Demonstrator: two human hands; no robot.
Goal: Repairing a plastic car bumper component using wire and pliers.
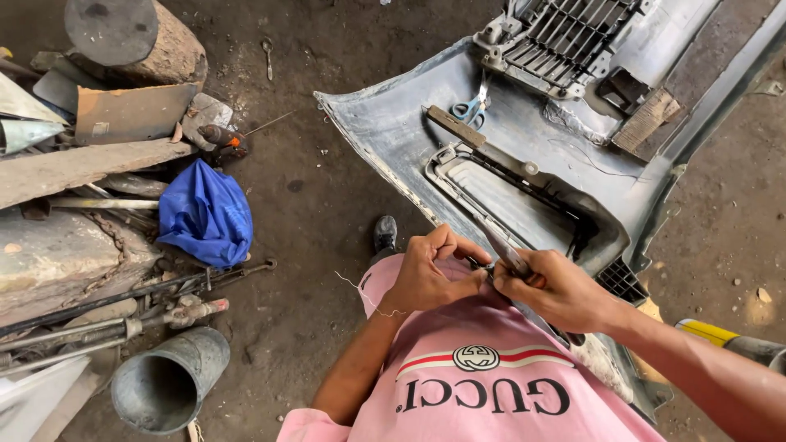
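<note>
Hands: two, both the person's own, meeting over the near edge of the bumper.
Left hand [430,274]: curled narrow, fingertips pinching at the bumper edge; one thin wire [364,295] trails off just beside its wrist.
Right hand [550,286]: closed around one slim metal tool [501,250], its tip touching the spot the left hand pinches.
Bumper [409,131]: one grey car bumper, lying inside-up on the dirt floor, reaching away beyond both hands.
Shoe [385,233]: one dark shoe, just beyond the left hand.
Scissors [471,106]: one blue-handled pair, on the bumper, far beyond the hands.
Blue bag [205,214]: one, well left of the left hand.
Metal bucket [168,381]: one, on its side, near left.
Scrap pile [74,188]: rods and sheets, far left.
</note>
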